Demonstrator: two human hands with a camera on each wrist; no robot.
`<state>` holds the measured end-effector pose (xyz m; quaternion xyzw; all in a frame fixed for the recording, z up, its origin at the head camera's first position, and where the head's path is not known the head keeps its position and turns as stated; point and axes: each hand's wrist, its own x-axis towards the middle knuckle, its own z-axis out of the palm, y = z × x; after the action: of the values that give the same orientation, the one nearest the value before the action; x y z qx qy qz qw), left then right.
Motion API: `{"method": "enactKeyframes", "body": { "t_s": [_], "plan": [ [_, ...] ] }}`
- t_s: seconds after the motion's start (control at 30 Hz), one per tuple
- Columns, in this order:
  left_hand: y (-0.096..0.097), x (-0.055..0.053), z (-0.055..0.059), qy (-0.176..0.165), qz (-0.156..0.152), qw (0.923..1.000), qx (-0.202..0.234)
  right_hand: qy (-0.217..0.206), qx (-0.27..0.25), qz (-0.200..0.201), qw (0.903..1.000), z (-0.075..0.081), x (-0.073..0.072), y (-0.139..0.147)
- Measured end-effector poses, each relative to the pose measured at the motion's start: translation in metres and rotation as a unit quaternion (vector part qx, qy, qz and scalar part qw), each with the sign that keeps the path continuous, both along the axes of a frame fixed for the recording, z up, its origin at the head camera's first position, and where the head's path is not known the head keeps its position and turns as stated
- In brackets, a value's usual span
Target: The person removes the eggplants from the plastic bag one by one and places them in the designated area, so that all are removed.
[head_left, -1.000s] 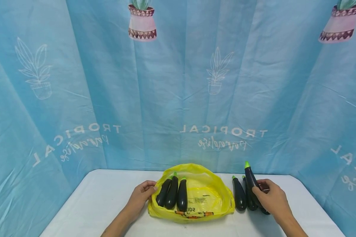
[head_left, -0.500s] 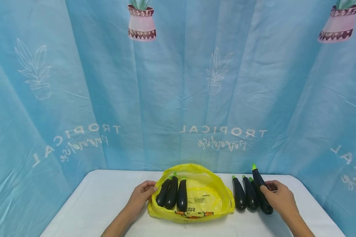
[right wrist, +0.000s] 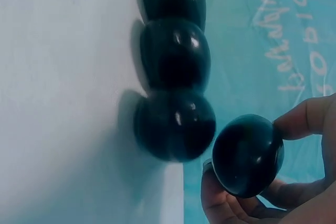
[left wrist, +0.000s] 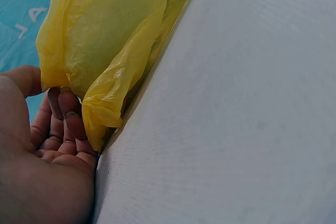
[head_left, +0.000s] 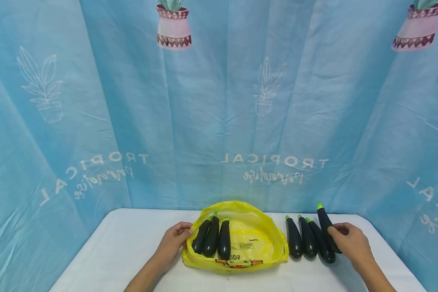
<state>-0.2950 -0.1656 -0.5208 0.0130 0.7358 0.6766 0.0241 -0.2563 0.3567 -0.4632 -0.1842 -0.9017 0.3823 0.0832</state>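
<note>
My left hand (head_left: 172, 244) pinches the left rim of a yellow plastic bag (head_left: 257, 243), which lies spread with its mouth wide. In the left wrist view, thumb and fingertips meet the bag's thin edge. Inside the bag, on its left side, lie 3 dark eggplants (head_left: 211, 238) with bright green stem ends. To the right of the bag, another 3 eggplants (head_left: 308, 240) lie side by side. My right hand (head_left: 350, 242) grips one more eggplant (right wrist: 248, 156) around its middle, tilted stem end up and away. In the right wrist view it is raised off the white surface, close beside the row's rightmost eggplant (right wrist: 176, 125).
A white-covered table (head_left: 131, 247) carries everything, its far edge just behind the bag. Behind it hangs a blue curtain (head_left: 211, 121) printed with potted plants and mirrored lettering, which also closes in both sides.
My right hand has moved right with its eggplant, from over the row to beside its right end, uncovering the third eggplant there. The left hand and bag have stayed in place.
</note>
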Motion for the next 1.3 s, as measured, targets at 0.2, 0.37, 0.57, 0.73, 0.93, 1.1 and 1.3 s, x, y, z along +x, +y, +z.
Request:
{"method": "enactKeyframes", "body": {
  "t_s": [0.2,0.37,0.57,0.73,0.93,1.1,1.3],
  "plan": [
    [0.000,0.000,0.001,0.003,0.001,1.0000,-0.004,-0.020,-0.004,-0.002,0.9998,-0.002,-0.001,0.009],
    [-0.001,0.000,-0.001,0.001,0.002,1.0000,-0.002,-0.040,0.002,-0.005,0.9992,-0.008,-0.002,0.015],
    [-0.002,-0.001,-0.001,0.003,-0.003,1.0000,-0.002,-0.054,0.005,-0.012,0.9985,-0.013,-0.004,0.019],
    [-0.003,-0.001,-0.002,0.005,-0.006,1.0000,-0.002,-0.066,0.018,-0.013,0.9976,-0.016,-0.005,0.020],
    [-0.003,-0.002,-0.002,0.004,-0.004,1.0000,-0.003,-0.071,0.036,-0.018,0.9967,-0.023,-0.008,0.021],
    [-0.003,-0.001,-0.002,0.010,-0.012,0.9999,-0.002,-0.076,0.041,-0.015,0.9962,-0.025,-0.007,0.023],
    [-0.002,-0.001,-0.001,0.003,-0.011,0.9999,0.004,-0.074,0.041,-0.012,0.9964,-0.027,-0.007,0.025]
  ]
}}
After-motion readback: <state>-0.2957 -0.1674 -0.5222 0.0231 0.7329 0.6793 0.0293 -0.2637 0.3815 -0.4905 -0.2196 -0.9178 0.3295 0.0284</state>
